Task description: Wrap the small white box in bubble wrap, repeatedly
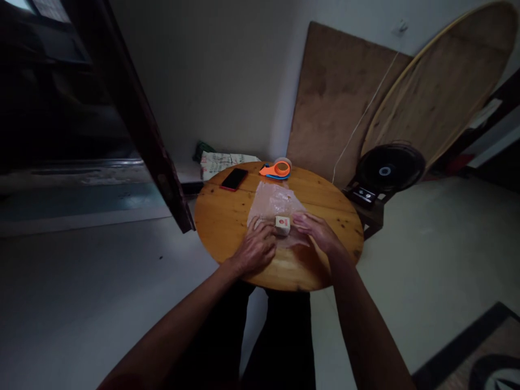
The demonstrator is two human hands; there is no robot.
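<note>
A small white box with a red mark (pixel 283 224) sits on a sheet of clear plastic wrap (pixel 276 203) spread on a round wooden table (pixel 227 216). My left hand (pixel 257 248) rests palm down at the box's left side, fingers curled against the wrap. My right hand (pixel 317 229) lies to the box's right, its fingertips touching the box and the wrap's edge. Whether either hand truly grips the box is unclear.
An orange and blue tape dispenser (pixel 277 169) and a red-edged phone (pixel 234 179) lie at the table's far side. A black fan (pixel 389 169) stands to the right, with wooden boards (pixel 337 97) leaning on the wall. A dark door frame (pixel 138 119) rises at left.
</note>
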